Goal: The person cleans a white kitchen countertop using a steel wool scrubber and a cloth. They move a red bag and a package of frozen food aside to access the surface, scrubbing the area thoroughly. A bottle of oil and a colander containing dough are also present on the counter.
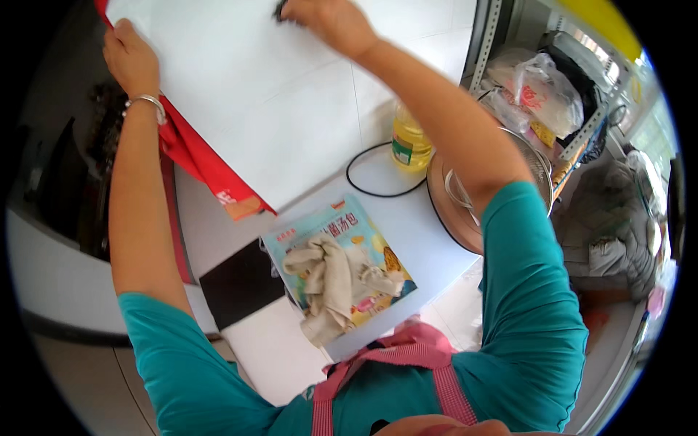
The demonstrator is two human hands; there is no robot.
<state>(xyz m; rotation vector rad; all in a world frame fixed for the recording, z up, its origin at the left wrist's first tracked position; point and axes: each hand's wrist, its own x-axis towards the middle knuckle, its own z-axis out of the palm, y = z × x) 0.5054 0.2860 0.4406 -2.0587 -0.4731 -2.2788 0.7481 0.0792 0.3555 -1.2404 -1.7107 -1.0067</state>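
Observation:
My left hand is raised at the upper left, with its thumb and fingers closed on the edge of a red sheet. The sheet hangs down along the slanting edge of a white wall surface with faint joint lines. At the top of the view my right hand pinches a small dark object against this surface; it is blurred and partly cut off, so its kind is unclear. Below, a crumpled beige cloth rests on a flat printed package, which bears writing.
On the white tabletop stand a bottle of yellow oil and a looped black cable. Beneath my right arm are a round brown board and a wire strainer. A metal rack at right holds plastic bags.

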